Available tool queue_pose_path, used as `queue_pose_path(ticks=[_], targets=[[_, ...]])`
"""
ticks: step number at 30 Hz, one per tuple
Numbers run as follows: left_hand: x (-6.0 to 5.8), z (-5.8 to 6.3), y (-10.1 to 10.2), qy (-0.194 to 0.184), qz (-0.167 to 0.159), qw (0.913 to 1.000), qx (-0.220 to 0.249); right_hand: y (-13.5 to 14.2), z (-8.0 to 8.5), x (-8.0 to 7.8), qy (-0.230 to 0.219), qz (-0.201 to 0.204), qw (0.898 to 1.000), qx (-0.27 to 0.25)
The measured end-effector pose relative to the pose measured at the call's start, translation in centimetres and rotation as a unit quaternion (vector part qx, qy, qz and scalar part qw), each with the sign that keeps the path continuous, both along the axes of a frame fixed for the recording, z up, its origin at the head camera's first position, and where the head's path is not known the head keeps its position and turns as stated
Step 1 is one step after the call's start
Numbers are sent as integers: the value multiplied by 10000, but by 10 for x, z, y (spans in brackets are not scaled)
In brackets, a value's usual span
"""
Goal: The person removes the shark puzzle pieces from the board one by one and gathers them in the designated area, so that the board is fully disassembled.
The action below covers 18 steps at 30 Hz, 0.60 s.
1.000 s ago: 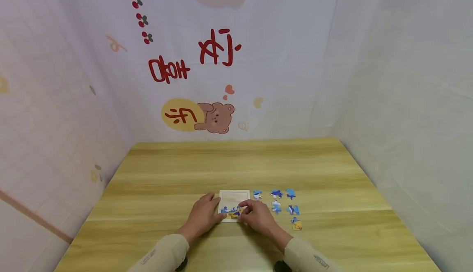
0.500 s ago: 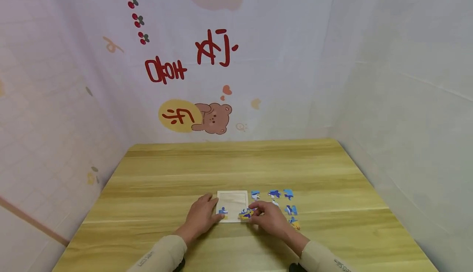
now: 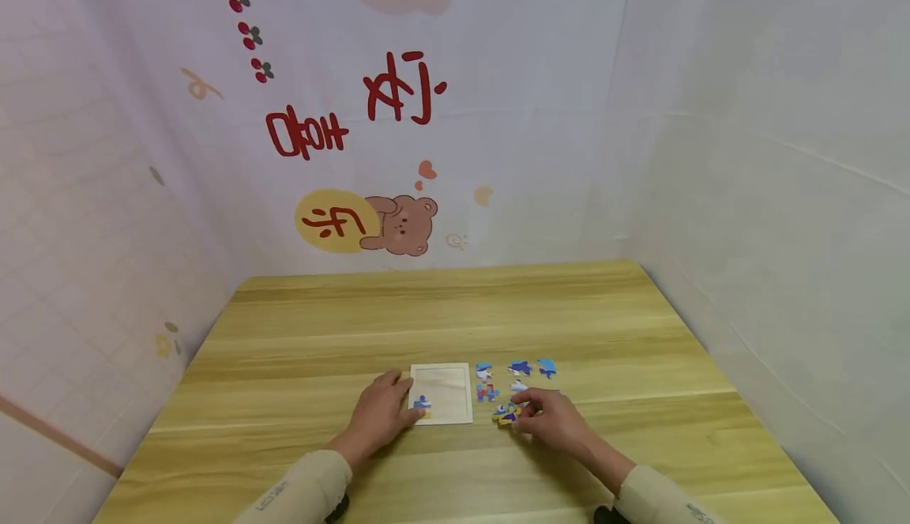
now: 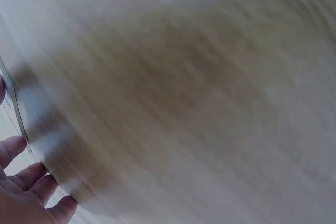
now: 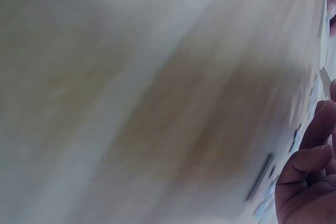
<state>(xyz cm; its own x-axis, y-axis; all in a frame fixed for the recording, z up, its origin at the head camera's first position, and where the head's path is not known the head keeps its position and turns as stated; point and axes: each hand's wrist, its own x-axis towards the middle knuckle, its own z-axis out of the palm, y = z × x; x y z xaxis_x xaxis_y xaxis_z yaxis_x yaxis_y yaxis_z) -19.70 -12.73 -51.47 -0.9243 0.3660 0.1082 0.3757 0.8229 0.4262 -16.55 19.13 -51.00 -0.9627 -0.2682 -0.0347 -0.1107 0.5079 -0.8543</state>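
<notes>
My right hand (image 3: 558, 421) pinches a blue-and-yellow jigsaw puzzle piece (image 3: 505, 414) between thumb and fingers, to the right of the tray; whether it is one piece or joined pieces is unclear. In the right wrist view a thin pale edge (image 5: 325, 82) shows by the fingertips. My left hand (image 3: 379, 411) rests along the left side of the shallow wooden puzzle tray (image 3: 448, 365), its thumb at the lower left corner. Inside that corner lies another blue puzzle piece (image 3: 422, 402), partly covered by the thumb. The left wrist view catches extended fingertips (image 4: 35, 170) at the tray's edge.
Several loose puzzle pieces lie right of the tray, among them a red-and-blue one (image 3: 486, 392), a dark blue one (image 3: 520, 367) and a light blue one (image 3: 547, 367). Others are partly hidden behind my right hand. A printed cloth (image 3: 540, 152) hangs behind the wooden table (image 3: 355, 311).
My right hand has carried the blue-and-yellow puzzle piece from the tray's bottom edge out to the right. A red-and-blue piece has come into sight. My left hand stays at the tray.
</notes>
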Motion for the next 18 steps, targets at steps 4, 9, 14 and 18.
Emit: queue_pose_path(ticks=[4,9,14,18], targets=[[0,0,1,24,14,10000,-10,12,-1,2,-25,-29,9999,143],[-1,-2,0,49,15,10000,1,20,-3,2,18,-62,9992,392],[-3,-5,0,25,2,10000,14,25,-4,4,72,-42,9982,598],[-3,-5,0,-32,20,10000,67,28,-3,5,8,-52,9984,566]])
